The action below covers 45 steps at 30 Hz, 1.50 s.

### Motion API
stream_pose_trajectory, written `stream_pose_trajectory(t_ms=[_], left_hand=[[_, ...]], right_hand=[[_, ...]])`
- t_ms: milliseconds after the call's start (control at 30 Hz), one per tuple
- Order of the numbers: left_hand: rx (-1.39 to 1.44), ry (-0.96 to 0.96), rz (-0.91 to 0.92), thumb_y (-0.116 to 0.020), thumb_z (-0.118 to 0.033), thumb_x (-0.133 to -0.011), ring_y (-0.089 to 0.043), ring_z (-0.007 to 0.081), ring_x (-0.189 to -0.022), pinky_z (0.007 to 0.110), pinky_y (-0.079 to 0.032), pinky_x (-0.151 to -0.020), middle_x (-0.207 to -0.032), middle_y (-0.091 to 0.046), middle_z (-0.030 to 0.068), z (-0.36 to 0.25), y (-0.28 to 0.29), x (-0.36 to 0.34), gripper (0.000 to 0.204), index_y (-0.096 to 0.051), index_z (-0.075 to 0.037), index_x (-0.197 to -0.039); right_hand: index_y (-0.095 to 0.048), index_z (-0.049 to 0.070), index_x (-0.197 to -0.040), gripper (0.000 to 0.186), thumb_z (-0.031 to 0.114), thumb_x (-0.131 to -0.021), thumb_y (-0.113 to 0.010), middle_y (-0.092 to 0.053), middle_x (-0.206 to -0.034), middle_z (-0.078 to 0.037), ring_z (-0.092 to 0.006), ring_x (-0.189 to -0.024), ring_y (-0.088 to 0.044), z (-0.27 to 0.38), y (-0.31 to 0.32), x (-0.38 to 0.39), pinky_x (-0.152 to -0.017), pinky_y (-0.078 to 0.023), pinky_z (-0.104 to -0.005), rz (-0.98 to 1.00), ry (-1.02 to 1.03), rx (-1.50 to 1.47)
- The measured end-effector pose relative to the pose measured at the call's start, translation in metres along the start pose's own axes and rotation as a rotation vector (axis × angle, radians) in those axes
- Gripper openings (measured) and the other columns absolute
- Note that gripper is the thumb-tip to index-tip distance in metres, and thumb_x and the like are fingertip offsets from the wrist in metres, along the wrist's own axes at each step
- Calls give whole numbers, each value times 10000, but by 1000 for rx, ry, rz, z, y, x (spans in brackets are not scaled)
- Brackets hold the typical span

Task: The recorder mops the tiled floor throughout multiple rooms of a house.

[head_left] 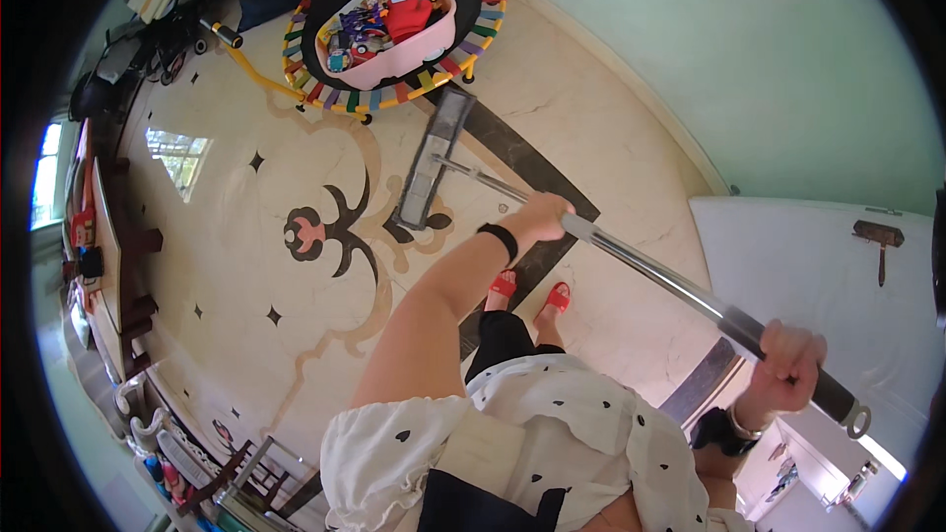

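A long steel mop pole (660,278) runs diagonally from the grey flat mop head (424,177), which lies on the patterned marble floor (227,286), to its dark upper grip at the lower right. My left hand (542,218) is closed on the middle of the pole. My right hand (784,366) is wrapped round the upper grip, just below the pole's end ring. My feet (557,300), in red sandals, stand beneath the pole.
A round trampoline (487,5) holding a pink toy tub (389,70) stands beyond the mop head, against the green wall (749,59). A white door (818,256) is at right, a wooden table (110,276) and chairs (246,473) at left, dark bikes or strollers (118,69) at upper left.
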<state>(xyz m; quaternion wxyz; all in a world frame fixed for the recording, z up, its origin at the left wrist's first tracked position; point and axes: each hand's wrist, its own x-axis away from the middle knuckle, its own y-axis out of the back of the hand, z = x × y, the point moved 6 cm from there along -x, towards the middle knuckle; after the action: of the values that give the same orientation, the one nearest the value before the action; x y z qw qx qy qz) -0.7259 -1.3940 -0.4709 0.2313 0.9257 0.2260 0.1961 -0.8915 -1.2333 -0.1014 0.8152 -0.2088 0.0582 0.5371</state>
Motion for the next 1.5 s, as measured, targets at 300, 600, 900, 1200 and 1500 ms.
stream_pose_trajectory(t_ms=[300, 600, 900, 1200, 1500], left_hand=[[44, -243, 215, -583, -133, -637, -627, 330, -803, 408, -491, -724, -780, -652, 142, -129, -112, -7, 169, -661, -123, -787], [24, -397, 378, -593, -117, -623, -623, 340, -783, 423, -490, -689, -770, -644, 154, -172, -137, 18, 189, -637, -91, -804], [-70, -198, 228, -605, -109, -616, -615, 342, -806, 424, -484, -679, -790, -639, 154, -123, -69, -3, 151, -628, -94, -765], [-245, -29, 111, -590, -122, -646, -624, 326, -775, 409, -489, -665, -770, -647, 122, -64, -73, -56, 136, -662, -140, -760], [-124, -107, 139, -670, -165, -640, -632, 321, -789, 387, -501, -691, -793, -654, 135, -168, -116, -109, 244, -652, -116, -878]], right_hand=[[-300, 137, -625, 262, 102, -863, -403, -301, -505, 10, -80, -436, -254, 128, 48, 72, -505, -252, -256, -261, 7, 202], [-305, 138, -606, 251, 82, -821, -422, -285, -478, 18, -74, -415, -244, 178, 47, 130, -486, -256, -236, -528, 161, 334], [-328, 129, -600, 190, 60, -757, -412, -328, -492, 18, -75, -409, -266, 121, 61, 96, -468, -254, -253, -447, 210, 142], [-348, 120, -694, 211, 116, -903, -371, -377, -570, 3, -102, -476, -332, 34, 111, 58, -553, -300, -307, -252, 26, 109], [-383, 129, -670, 163, 74, -807, -451, -447, -518, 3, -92, -412, -393, 105, 180, 18, -478, -338, -249, -70, 146, 75]])
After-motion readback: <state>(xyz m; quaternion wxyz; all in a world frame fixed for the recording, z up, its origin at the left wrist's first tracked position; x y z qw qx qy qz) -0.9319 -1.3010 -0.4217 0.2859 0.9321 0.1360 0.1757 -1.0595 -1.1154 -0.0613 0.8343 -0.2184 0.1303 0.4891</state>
